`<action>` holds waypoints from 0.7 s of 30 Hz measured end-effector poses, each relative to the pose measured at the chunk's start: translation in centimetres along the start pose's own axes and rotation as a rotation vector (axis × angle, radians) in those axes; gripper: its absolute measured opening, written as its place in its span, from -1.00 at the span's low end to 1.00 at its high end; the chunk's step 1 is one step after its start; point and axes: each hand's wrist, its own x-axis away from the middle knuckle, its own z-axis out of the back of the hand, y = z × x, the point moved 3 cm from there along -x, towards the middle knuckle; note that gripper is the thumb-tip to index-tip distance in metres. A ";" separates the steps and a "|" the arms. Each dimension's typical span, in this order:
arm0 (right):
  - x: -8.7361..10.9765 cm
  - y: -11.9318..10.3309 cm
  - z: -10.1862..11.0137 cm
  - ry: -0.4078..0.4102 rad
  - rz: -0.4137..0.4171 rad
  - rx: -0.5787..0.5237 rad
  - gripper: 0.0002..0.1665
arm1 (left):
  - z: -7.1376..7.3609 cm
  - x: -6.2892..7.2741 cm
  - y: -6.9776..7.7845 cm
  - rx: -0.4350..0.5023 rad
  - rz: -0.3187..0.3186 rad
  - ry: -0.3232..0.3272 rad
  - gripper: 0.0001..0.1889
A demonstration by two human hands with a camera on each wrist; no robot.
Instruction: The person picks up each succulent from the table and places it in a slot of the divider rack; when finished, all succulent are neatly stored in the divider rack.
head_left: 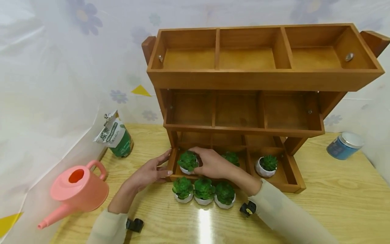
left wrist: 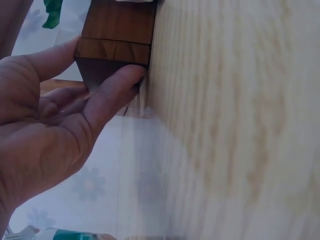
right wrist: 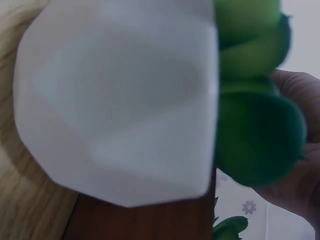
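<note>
A brown wooden tiered shelf (head_left: 262, 78) has three divided levels. In its lowest left compartment is a potted succulent (head_left: 187, 160) with a white pot; my right hand (head_left: 213, 164) grips it by thumb and fingers. My left hand (head_left: 152, 171) holds the lowest tier's left front end, with thumb and fingers against the wood (left wrist: 114, 50) in the left wrist view. Three more succulents, the left (head_left: 183, 189), middle (head_left: 204, 191) and right (head_left: 224, 194), stand in a row before the shelf. A white faceted pot (right wrist: 120, 105) fills the right wrist view, hiding the grip.
Another succulent (head_left: 231, 158) sits in the lowest middle compartment, partly behind my right hand, and one (head_left: 266, 165) in the right. A pink watering can (head_left: 80, 189) and a clipped green-and-white bag (head_left: 118, 137) stand left. A blue jar (head_left: 345, 146) stands right.
</note>
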 end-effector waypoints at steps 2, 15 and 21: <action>-0.2 0.0 -0.2 -0.010 -0.003 -0.001 -0.26 | 0.0 0.0 -0.1 -0.002 -0.009 -0.004 -0.13; -0.9 0.5 -1.5 -0.067 -0.011 0.033 -0.27 | 0.1 0.3 0.2 -0.002 -0.023 -0.016 -0.14; -1.3 0.6 -1.8 -0.059 -0.036 0.065 -0.27 | 0.1 0.2 0.1 -0.005 -0.018 -0.026 -0.12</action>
